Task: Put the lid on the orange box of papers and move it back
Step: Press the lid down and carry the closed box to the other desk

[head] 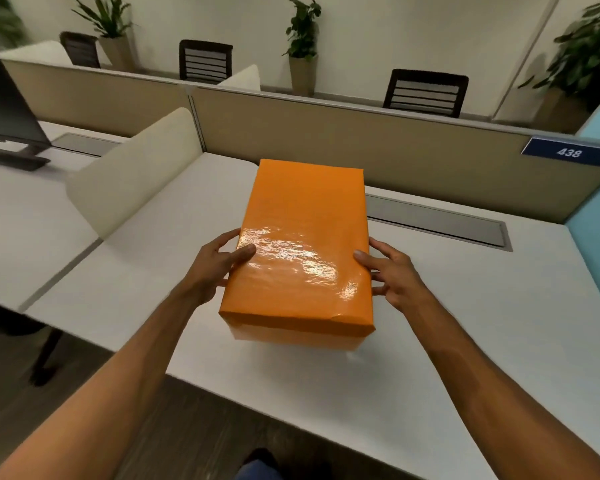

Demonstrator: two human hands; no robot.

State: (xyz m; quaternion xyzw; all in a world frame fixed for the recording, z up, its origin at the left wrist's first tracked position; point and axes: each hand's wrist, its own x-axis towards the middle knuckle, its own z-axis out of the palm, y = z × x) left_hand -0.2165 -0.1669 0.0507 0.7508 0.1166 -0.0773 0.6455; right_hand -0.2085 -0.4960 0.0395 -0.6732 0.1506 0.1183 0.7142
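The orange box (288, 337) stands on the white desk (465, 323) with its glossy orange lid (302, 244) sitting over it and covering the top. The papers inside are hidden. My left hand (215, 268) grips the lid's left side, thumb resting on top. On the opposite side, my right hand (392, 275) clasps the lid's right edge, thumb on top and fingers down the side. The box's long axis points away from me toward the partition.
A beige partition (361, 147) with a blue "438" plate (568, 152) backs the desk. A grey cable flap (437, 221) lies behind the box. A cream divider (136, 178) stands to the left, a monitor (7, 105) beyond it. Chairs and potted plants stand farther back.
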